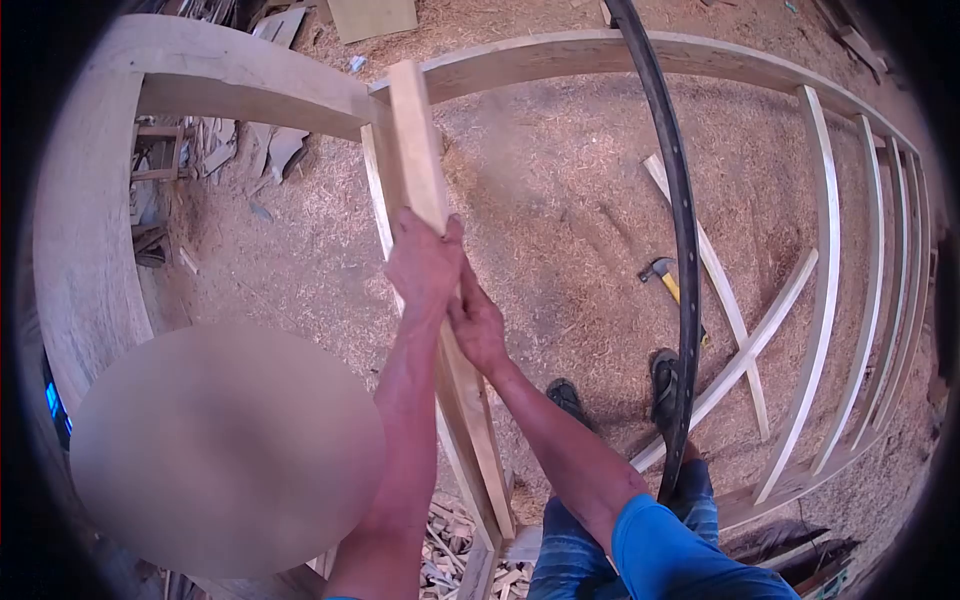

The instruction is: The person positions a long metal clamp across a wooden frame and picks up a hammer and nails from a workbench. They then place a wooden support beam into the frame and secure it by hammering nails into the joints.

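Note:
A long wooden beam (418, 150) runs from the top middle toward the bottom of the view, along a cross-piece of a wooden frame (500, 68). My left hand (424, 262) is wrapped round the beam near the middle of the view. Just below and to its right, my right hand (478, 325) grips the same beam, its fingers partly hidden behind the wood. Both forearms reach up from the bottom edge.
A black strip (672, 180) curves down the view. Slats (828, 230) cross the frame at right. A hammer (668, 278) and loose wood strips (715, 270) lie on the sawdust-covered ground near my feet. A wide board (85, 200) stands at left; a blurred round patch covers the lower left.

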{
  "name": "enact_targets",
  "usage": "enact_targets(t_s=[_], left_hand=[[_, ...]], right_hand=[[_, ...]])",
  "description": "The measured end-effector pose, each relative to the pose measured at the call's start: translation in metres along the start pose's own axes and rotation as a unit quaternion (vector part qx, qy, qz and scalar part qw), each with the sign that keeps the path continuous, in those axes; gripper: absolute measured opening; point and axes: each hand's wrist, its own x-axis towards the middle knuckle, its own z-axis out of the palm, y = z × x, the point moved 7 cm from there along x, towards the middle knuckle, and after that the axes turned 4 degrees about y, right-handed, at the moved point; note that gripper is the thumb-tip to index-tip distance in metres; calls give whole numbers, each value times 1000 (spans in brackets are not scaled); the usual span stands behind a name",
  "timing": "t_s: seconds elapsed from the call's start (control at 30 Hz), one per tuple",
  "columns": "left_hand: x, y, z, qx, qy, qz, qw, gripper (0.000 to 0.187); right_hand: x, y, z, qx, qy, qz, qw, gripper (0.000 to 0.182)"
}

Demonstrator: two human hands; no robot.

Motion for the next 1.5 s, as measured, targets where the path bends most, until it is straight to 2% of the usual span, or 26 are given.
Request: enact_targets(t_s=[0.07,0.13,0.2,0.3,0.37,0.5,0.57,0.6,0.67,0.77,0.9,0.97,1.07,1.1,1.17,1.23,1.27,1.33,1.4,1.43,1.47,1.5], left_hand=[[3,8,12,-53,-46,1,998,67],[2,17,17,-43,-26,0,999,57],[-5,24,21,-46,-17,1,999,51],[-2,34,11,-59,10,17,998,49],[9,44,8,-59,47,30,997,48],[9,42,7,-85,32,39,995,50],[-6,40,12,-97,-6,32,995,51],[-7,45,13,-91,14,43,995,52],[-16,54,23,-86,46,61,993,54],[-9,50,44,-69,25,27,997,54],[-15,47,27,-20,31,3,999,60],[-15,45,26,6,45,-9,999,59],[-10,45,49,-72,-7,15,997,66],[-7,37,56,-83,36,27,996,68],[-9,37,59,-120,21,12,992,72],[-14,45,52,-137,-4,30,990,68],[-13,47,51,-135,11,35,990,67],[-10,46,57,-133,10,31,991,58],[-1,43,65,-202,5,74,977,52],[-1,43,69,-233,6,92,968,49],[-1,40,73,-270,-22,55,961,48],[2,36,79,-267,-23,60,962,49]], right_hand=[[-19,31,-4,58,0,29,998,65],[-71,87,5,130,-74,125,981,58],[-135,156,15,102,-68,98,988,57],[-152,157,12,127,9,182,975,55],[-156,133,14,113,34,168,979,54],[-157,118,7,61,67,133,987,55],[-167,132,7,95,91,115,985,56],[-168,130,3,111,103,109,982,57],[-165,136,-3,98,75,140,982,57],[-159,152,-5,64,51,155,985,59],[-159,164,4,94,30,190,977,63],[-159,163,1,87,18,172,981,63],[-154,158,7,74,-15,190,979,62],[-154,160,4,66,-17,212,975,62],[-152,161,3,46,-57,244,967,65],[-145,144,-2,102,-170,200,960,79],[-151,140,-26,-4,-128,180,975,79],[-174,102,-64,-205,-53,140,967,81],[-178,39,-144,11,-189,38,981,86],[-181,21,-192,156,-275,65,947,83],[-184,3,-244,298,-363,84,879,81],[-178,13,-293,382,-362,72,847,78]])
